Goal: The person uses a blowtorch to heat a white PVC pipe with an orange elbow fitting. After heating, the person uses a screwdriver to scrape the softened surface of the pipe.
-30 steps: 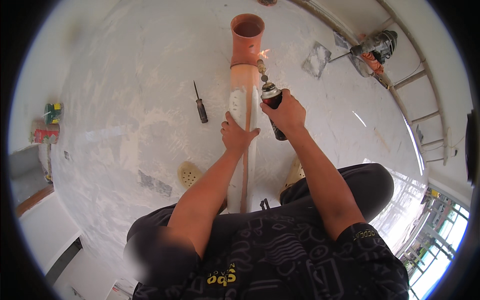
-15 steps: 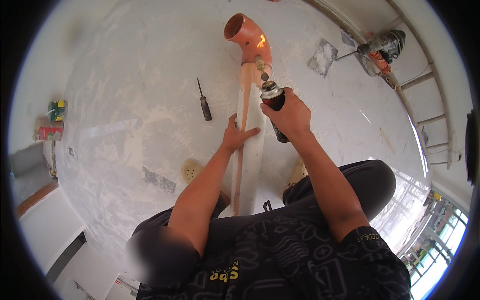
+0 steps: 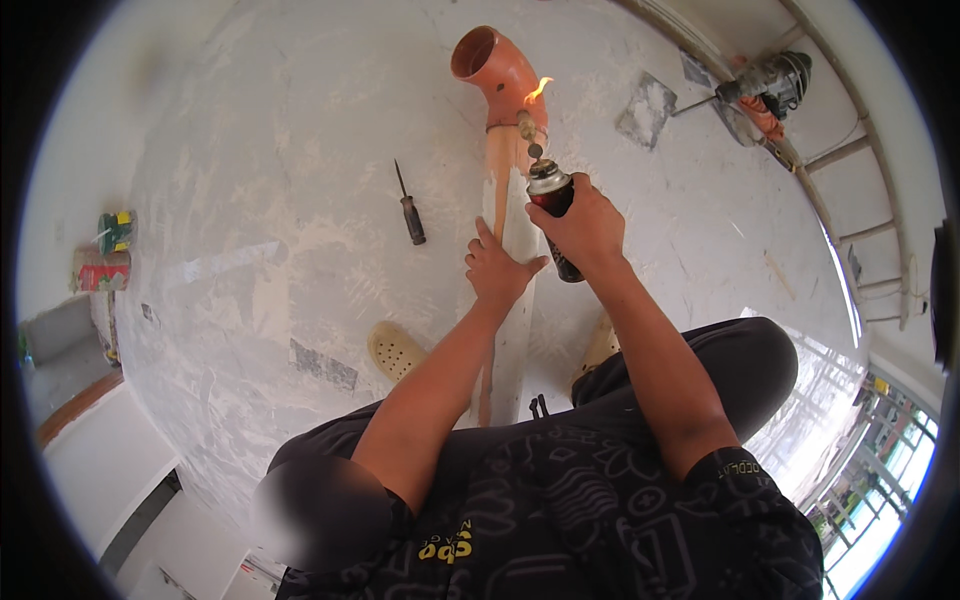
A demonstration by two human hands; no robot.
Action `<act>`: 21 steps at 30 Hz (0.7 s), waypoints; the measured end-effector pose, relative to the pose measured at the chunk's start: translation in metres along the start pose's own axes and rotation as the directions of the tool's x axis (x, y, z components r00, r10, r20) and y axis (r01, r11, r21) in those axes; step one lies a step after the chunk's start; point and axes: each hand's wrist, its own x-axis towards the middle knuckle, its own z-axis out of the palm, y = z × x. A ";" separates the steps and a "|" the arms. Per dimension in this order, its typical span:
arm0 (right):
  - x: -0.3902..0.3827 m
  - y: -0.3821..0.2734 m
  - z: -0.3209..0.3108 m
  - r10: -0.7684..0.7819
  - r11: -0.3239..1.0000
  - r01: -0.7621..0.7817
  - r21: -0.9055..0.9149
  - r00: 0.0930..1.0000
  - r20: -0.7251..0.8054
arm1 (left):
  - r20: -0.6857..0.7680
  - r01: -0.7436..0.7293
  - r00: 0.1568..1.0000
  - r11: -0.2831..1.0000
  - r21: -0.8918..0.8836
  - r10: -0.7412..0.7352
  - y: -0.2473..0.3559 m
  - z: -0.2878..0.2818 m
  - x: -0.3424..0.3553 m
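My right hand (image 3: 585,228) is wrapped around a dark gas torch canister (image 3: 560,205) with a silver collar. From its brass-coloured nozzle (image 3: 527,127) an orange flame (image 3: 540,90) licks up beside the elbow. That orange pipe elbow (image 3: 505,80) sits on the far end of a long pipe (image 3: 515,235), orange in places and whitish over much of its length, which runs back toward my body between my feet. Across the pipe's middle lies my left hand (image 3: 497,270), thumb on the right side and fingers on the left, gripping it.
A screwdriver (image 3: 410,210) with a dark handle lies left of the pipe. At the far right are a power drill (image 3: 775,85) and a ladder (image 3: 865,235). A red-and-white container (image 3: 100,270) stands at the left edge. My light clog (image 3: 393,350) is beside the pipe.
My left hand has shifted right, from the pipe's left side to across its top. The pipe and torch have moved slightly right. The flame now leans off the elbow's right side.
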 end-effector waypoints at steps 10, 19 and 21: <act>-0.005 -0.001 0.007 -0.026 1.000 0.025 -0.005 0.997 -0.072 | 0.109 -0.106 0.979 0.883 -0.456 0.174 -0.041 -0.018 0.023; 0.001 -0.009 0.011 -0.014 0.999 0.014 -0.034 1.000 -0.002 | 0.032 -0.052 0.998 0.971 -0.232 0.061 -0.027 -0.001 0.012; 0.001 -0.010 0.011 -0.010 0.999 0.010 -0.033 1.000 -0.001 | 0.022 -0.066 0.997 0.966 -0.250 0.074 -0.027 -0.001 0.013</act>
